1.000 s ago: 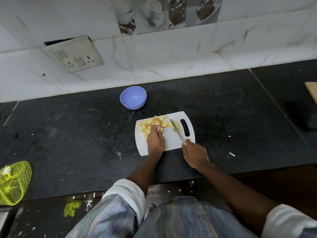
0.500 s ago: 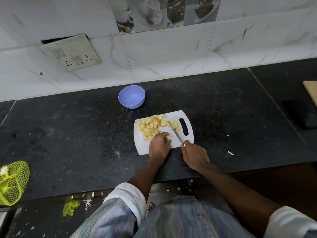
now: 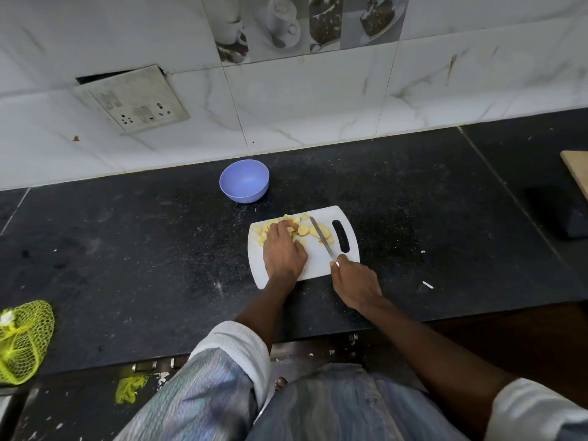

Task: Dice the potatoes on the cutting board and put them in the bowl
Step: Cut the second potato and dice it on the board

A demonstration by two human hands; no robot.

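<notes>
Left hand flat over potato pieces on cutting board, fingers relaxed; right hand grips knife. I read dicing mostly done, gathering step. Bowl empty behind board. Next I'd scoop pieces across.

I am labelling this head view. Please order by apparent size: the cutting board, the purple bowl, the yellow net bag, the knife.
1. cutting board
2. yellow net bag, cut off by the frame edge, nearer the camera, so unsure
3. purple bowl
4. knife, handle hidden in the right hand
</notes>
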